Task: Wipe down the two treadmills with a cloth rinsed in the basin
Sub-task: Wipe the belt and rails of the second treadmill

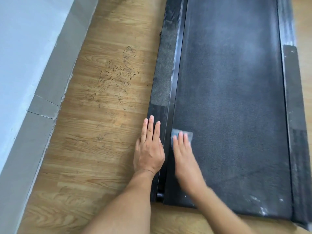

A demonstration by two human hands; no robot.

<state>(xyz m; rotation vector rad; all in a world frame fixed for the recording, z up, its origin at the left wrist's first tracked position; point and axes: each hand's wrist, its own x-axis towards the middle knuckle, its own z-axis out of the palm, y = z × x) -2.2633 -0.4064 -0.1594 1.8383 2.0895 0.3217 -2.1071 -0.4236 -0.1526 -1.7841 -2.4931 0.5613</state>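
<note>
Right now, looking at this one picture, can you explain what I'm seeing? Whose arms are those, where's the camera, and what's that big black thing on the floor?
There is no robot here, only a person. The single picture comes from a camera worn on their head and looking down, so both arms reach in from the bottom edge. The big black slab is a treadmill belt, dusty in places, on a wooden floor beside a pale wall. The left hand lies flat, fingers straight, on the treadmill's left side rail. The right hand presses a small grey-blue cloth onto the belt close to that rail. It is blurred, so it is probably wiping. Neither hand grips anything. Only one treadmill shows, and no basin.
</note>
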